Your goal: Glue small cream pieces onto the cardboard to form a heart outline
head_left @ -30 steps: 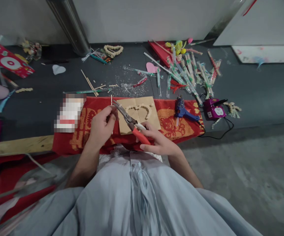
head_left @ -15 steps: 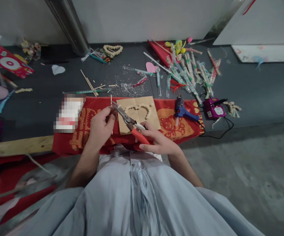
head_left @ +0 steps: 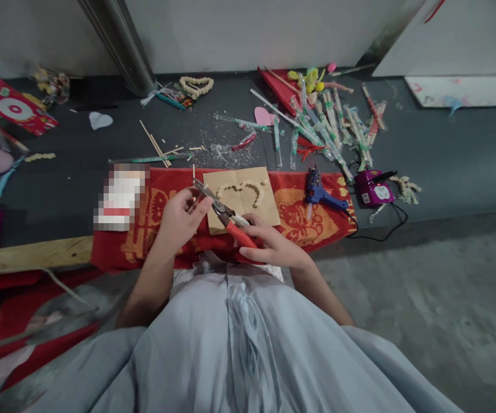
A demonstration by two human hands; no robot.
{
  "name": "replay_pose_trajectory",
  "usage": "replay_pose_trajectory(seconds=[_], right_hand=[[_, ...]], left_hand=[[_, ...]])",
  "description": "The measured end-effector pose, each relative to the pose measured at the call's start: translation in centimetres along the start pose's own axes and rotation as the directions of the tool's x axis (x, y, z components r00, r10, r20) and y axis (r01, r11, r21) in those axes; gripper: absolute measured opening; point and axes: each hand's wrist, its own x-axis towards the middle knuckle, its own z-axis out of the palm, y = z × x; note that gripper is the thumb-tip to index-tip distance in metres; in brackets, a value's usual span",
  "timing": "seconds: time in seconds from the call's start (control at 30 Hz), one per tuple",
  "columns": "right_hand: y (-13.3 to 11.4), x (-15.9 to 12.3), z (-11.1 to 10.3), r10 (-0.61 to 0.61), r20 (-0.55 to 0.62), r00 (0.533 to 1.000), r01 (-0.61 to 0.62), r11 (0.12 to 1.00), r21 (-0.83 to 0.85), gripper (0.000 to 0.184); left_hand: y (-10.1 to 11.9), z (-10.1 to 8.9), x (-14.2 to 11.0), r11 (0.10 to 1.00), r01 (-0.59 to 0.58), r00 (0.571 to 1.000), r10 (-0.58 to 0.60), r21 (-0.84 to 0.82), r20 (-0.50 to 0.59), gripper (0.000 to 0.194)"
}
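Note:
My right hand point(head_left: 273, 248) grips the red handles of a pair of long-nose pliers point(head_left: 219, 209), whose jaws point up and left. My left hand point(head_left: 179, 221) pinches a thin wooden stick point(head_left: 194, 174) that stands upright at the plier jaws. Just behind the pliers lies a brown card point(head_left: 243, 198) with a heart outline of small pale pieces on it, resting on a red and gold cloth point(head_left: 299, 215).
A blue glue gun point(head_left: 319, 192) and a purple box point(head_left: 374, 190) with a black cord lie at the right of the cloth. Wrapped chopsticks point(head_left: 334, 129), wood bits, a pink paper heart point(head_left: 265, 117) and a finished heart point(head_left: 196, 86) litter the dark ledge. A metal pole point(head_left: 121, 46) rises behind.
Both hands and the pliers stay together at the stick; they have shifted slightly, and my left fingers have opened a little around the stick.

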Motion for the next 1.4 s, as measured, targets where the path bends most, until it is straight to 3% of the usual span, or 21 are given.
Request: replay_pose_trajectory(seconds=[0.2, 0.33, 0.5, 0.63, 0.83, 1.03, 1.17, 1.4], right_hand=[[0.4, -0.1, 0.7, 0.058, -0.092, 0.994, -0.057, 0.998, 0.02, 0.035], [0.3, -0.3, 1.3, 0.155, -0.165, 0.974, -0.157, 0.988, 0.0, 0.049], [-0.3, 0.2, 2.3, 0.198, -0.313, 0.929, -0.256, 0.954, -0.156, 0.063], [-0.5, 0.8, 2.7, 0.196, -0.407, 0.892, -0.333, 0.893, -0.302, 0.051], [-0.6, 0.8, 2.1, 0.199, -0.439, 0.876, -0.374, 0.856, -0.358, 0.043], [-0.7, 1.0, 1.3, 0.217, -0.431, 0.876, -0.398, 0.831, -0.389, 0.04], [-1.0, 1.1, 0.7, 0.261, -0.396, 0.88, -0.423, 0.811, -0.405, 0.038], [-1.2, 1.3, 0.2, 0.285, -0.41, 0.866, -0.461, 0.772, -0.438, 0.036]], left_hand=[[-0.5, 0.3, 0.2, 0.98, 0.062, 0.998, -0.065, -0.188, -0.009, 0.05], [0.0, 0.4, -0.4, 0.981, 0.068, 0.997, -0.073, -0.182, -0.024, 0.049], [1.1, 1.0, -1.0, 0.976, 0.068, 0.997, -0.073, -0.207, -0.018, 0.05], [1.3, 1.6, -1.1, 0.978, 0.064, 0.997, -0.071, -0.198, -0.031, 0.051], [1.0, 1.2, -1.0, 0.997, -0.009, 1.0, 0.008, -0.075, -0.002, 0.049], [1.2, 1.0, -0.9, 0.939, -0.158, 0.982, 0.18, 0.306, -0.047, 0.027], [1.3, 1.2, -0.7, 0.909, -0.21, 0.971, 0.237, 0.36, -0.031, 0.024], [1.3, 1.4, -0.5, 0.893, -0.194, 0.973, 0.227, 0.406, -0.033, 0.022]])
